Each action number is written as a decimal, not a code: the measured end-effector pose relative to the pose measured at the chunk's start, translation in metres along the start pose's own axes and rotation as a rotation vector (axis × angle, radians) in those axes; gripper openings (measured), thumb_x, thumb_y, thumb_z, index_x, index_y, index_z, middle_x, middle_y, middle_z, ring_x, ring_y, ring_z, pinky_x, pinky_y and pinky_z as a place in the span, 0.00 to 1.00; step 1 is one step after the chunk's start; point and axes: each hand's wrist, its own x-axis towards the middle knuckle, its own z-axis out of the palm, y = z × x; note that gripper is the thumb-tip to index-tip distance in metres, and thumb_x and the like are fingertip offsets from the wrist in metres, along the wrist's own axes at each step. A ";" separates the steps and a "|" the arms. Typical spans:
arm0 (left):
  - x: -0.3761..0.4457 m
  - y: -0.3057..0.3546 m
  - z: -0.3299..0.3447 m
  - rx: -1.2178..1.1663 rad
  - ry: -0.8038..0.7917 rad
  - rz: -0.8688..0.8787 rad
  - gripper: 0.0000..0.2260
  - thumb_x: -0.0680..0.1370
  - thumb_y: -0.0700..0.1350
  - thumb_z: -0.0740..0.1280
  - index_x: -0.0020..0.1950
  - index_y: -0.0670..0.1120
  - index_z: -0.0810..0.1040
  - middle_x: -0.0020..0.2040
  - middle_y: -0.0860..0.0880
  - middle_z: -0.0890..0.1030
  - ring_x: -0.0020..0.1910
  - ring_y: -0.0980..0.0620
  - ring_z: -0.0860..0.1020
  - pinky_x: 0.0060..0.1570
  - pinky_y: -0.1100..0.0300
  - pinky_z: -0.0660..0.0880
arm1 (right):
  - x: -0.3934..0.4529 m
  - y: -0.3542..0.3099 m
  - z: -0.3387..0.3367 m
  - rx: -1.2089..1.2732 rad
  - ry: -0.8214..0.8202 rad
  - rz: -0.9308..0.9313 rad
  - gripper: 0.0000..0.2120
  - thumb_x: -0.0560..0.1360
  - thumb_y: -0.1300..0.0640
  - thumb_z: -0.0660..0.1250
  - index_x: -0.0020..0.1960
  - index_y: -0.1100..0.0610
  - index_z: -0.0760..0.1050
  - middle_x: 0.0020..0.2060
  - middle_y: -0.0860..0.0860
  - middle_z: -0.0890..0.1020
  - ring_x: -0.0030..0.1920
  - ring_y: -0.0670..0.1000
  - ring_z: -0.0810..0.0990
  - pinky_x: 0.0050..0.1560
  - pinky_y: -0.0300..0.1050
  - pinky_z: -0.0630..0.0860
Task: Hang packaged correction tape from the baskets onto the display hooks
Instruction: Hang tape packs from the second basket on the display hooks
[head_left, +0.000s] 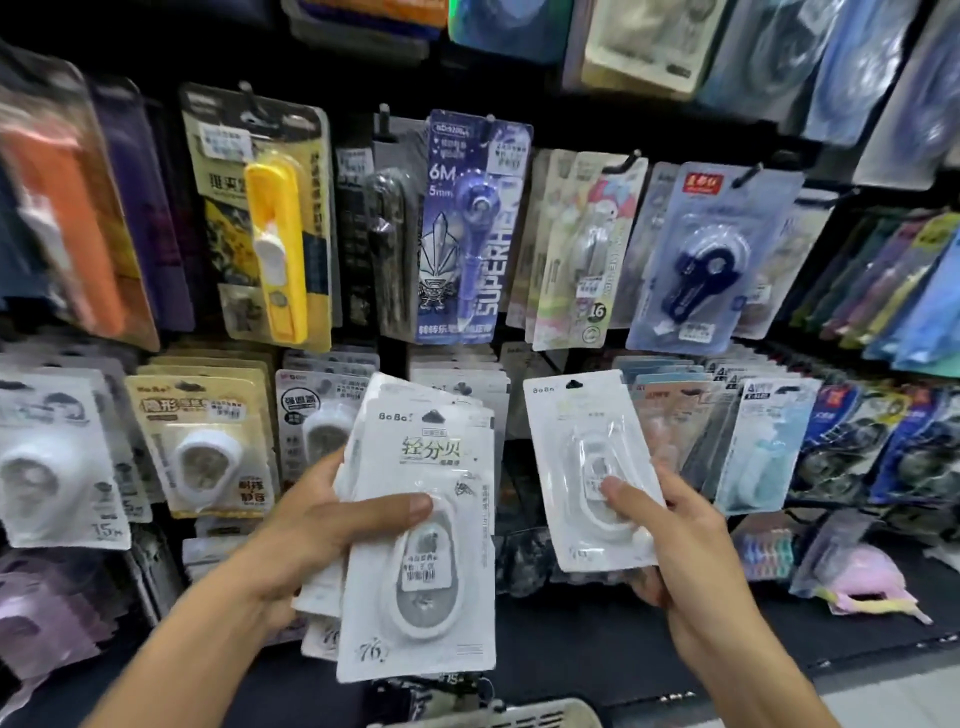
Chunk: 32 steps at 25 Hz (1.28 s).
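A fanned stack of packs (415, 525) is clasped by the left hand (311, 525) as supply. One pack (587, 467) is pinched by the right hand (670, 525), hang-hole uppermost for hooking.

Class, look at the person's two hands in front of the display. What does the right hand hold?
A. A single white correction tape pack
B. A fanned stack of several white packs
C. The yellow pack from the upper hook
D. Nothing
A: the right hand pinches one white pack, while the left hand grips the stack of packs.
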 end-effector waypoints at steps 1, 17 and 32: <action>0.002 -0.005 -0.001 -0.028 0.010 0.001 0.32 0.50 0.47 0.88 0.53 0.50 0.85 0.54 0.38 0.86 0.49 0.35 0.86 0.42 0.43 0.84 | -0.002 0.001 -0.002 -0.003 -0.003 0.006 0.13 0.71 0.51 0.75 0.55 0.48 0.83 0.39 0.55 0.86 0.29 0.54 0.69 0.24 0.39 0.59; 0.005 -0.009 0.005 0.010 0.079 0.072 0.37 0.54 0.51 0.87 0.61 0.50 0.81 0.55 0.45 0.87 0.53 0.41 0.86 0.57 0.39 0.80 | 0.010 0.001 -0.008 0.033 -0.002 0.083 0.14 0.75 0.59 0.74 0.58 0.53 0.77 0.38 0.54 0.84 0.21 0.49 0.71 0.21 0.40 0.68; 0.013 -0.013 0.021 -0.058 0.068 0.131 0.31 0.56 0.40 0.86 0.55 0.57 0.84 0.53 0.43 0.87 0.49 0.40 0.87 0.38 0.50 0.83 | -0.001 0.025 0.020 0.210 -0.088 -0.063 0.23 0.67 0.50 0.75 0.60 0.56 0.80 0.51 0.55 0.87 0.48 0.55 0.87 0.45 0.47 0.83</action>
